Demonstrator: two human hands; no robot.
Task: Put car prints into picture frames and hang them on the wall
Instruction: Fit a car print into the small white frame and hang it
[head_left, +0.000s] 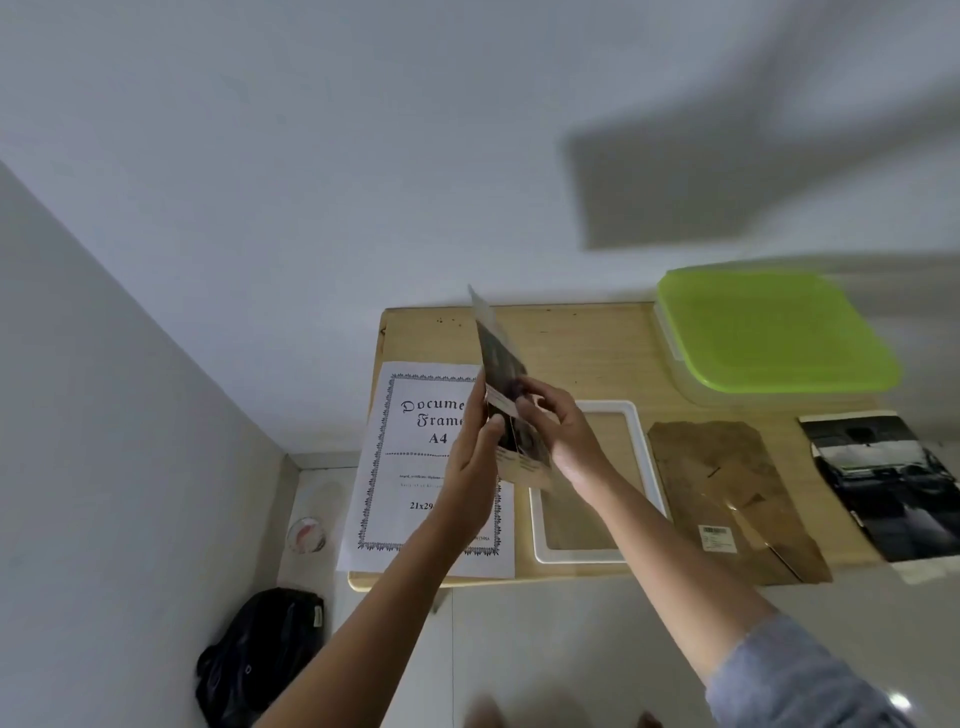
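Both hands hold a car print (501, 364) up on edge above the small wooden table (587, 343). My left hand (475, 467) grips its left face and my right hand (563, 436) pinches its right side. Below the hands lies an empty white picture frame (641, 457), flat on the table. To its left rests the white "Document Frame A4" insert sheet (410, 467). The brown frame backing board (727, 493) lies right of the frame. A second dark car print (883, 478) sits at the table's right end.
A clear container with a green lid (774, 332) stands at the back right of the table. White walls rise behind and to the left. On the floor left of the table are a black bag (260, 654) and a small round container (307, 535).
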